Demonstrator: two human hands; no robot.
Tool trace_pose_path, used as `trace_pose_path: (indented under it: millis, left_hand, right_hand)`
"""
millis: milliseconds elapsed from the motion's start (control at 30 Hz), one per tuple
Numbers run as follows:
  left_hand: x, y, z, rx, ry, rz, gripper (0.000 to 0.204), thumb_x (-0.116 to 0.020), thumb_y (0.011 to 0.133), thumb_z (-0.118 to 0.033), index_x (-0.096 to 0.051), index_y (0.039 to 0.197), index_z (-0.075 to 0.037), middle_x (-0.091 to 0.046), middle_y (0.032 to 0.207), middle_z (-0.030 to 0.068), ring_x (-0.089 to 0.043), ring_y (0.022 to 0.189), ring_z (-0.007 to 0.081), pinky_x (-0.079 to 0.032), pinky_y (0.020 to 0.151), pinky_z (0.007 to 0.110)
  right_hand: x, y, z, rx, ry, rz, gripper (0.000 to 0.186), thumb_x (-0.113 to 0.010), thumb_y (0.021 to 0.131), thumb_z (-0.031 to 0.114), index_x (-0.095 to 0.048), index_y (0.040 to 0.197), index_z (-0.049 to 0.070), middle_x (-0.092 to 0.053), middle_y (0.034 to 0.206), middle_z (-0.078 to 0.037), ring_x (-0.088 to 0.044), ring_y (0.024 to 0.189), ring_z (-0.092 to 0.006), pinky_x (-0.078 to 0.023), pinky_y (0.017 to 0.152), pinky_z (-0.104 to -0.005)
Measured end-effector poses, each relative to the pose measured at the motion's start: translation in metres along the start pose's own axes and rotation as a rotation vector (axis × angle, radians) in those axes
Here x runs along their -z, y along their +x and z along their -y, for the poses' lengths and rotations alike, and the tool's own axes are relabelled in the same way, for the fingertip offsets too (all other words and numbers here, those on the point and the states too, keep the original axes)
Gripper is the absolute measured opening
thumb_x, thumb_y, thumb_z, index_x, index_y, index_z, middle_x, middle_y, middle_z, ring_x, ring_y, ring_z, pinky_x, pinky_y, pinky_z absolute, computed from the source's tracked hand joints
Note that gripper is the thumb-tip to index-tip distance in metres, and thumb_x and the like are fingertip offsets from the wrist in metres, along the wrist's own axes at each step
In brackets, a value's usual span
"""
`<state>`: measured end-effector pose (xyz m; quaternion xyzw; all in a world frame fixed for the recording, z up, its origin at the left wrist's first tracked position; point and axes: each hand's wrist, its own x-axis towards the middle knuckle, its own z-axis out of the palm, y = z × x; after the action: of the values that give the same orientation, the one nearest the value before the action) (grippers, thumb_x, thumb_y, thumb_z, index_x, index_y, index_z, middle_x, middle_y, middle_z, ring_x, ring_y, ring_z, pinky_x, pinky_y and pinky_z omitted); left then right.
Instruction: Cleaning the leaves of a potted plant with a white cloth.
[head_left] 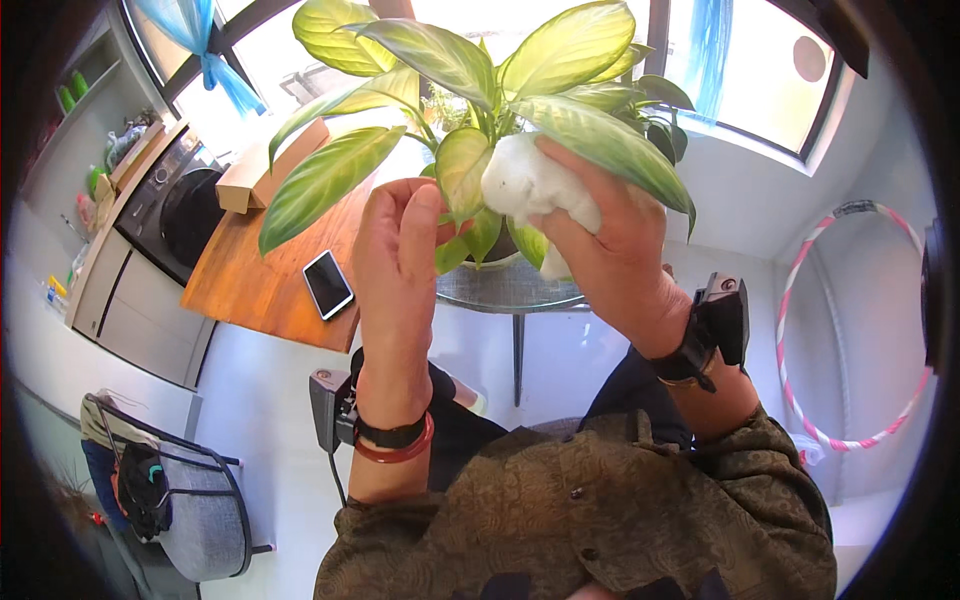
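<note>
A potted plant with broad green-and-cream leaves (340, 185) stands in front of me on a round glass-topped table (485, 290), its pot partly hidden. My left hand (400, 250) has curled fingers at the lower tip of a central pale yellow-green leaf (462, 165), apparently pinching it. My right hand (615, 250) grips a crumpled white cloth (520, 180) beside that leaf, beneath a long leaf reaching right.
A wooden table (240, 280) on my left holds a phone (328, 284) and cardboard box (255, 180). Behind it are a washing machine (180, 220) and shelves. A chair with clothes (195, 500) is lower left; a striped hoop (790, 290) leans right. Windows are behind the plant.
</note>
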<state>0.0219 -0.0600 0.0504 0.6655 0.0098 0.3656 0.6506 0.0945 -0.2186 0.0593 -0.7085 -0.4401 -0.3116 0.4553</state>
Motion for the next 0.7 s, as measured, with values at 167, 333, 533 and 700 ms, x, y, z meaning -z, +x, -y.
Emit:
trace_pose_path:
  millis: [167,333,533,700]
  left_hand:
    - [-0.010,0.018,0.008,0.096,-0.058,0.094,0.028,-0.048,0.094,-0.022,-0.055,0.104,0.004,-0.060,0.100,0.0109,-0.060,0.093,0.0160,-0.050,0.088,0.034]
    - [-0.007,0.023,0.009,0.283,-0.234,0.179,0.030,-0.052,0.088,-0.016,-0.054,0.109,0.006,-0.060,0.107,0.0108,-0.059,0.088,0.0126,-0.048,0.078,0.026]
    - [-0.012,0.017,-0.001,0.417,-0.487,0.140,0.031,-0.042,0.085,-0.005,-0.050,0.113,0.007,-0.060,0.105,0.0125,-0.061,0.095,0.0174,-0.052,0.081,0.029]
    - [-0.003,0.018,0.013,0.497,-0.682,0.162,0.027,-0.043,0.091,-0.008,-0.051,0.115,0.003,-0.057,0.112,0.0133,-0.058,0.105,0.0213,-0.050,0.091,0.035]
  right_hand:
    - [-0.016,0.005,-0.019,0.190,-0.227,-0.047,0.039,-0.064,0.077,0.003,-0.059,0.116,0.004,-0.062,0.105,-0.014,-0.060,0.096,-0.0280,-0.047,0.084,-0.0337]
    - [-0.033,0.004,-0.039,0.316,-0.290,-0.047,0.034,-0.068,0.070,0.008,-0.061,0.102,0.005,-0.064,0.099,-0.009,-0.061,0.092,-0.0279,-0.048,0.081,-0.0358]
    - [-0.045,0.008,-0.043,0.283,-0.417,-0.049,0.044,-0.063,0.079,0.015,-0.053,0.122,0.009,-0.059,0.109,-0.015,-0.054,0.103,-0.0345,-0.044,0.087,-0.0427]
    - [-0.034,0.015,-0.031,0.318,-0.364,-0.048,0.043,-0.063,0.079,0.016,-0.053,0.121,0.011,-0.059,0.107,-0.013,-0.055,0.101,-0.0328,-0.044,0.085,-0.0411]
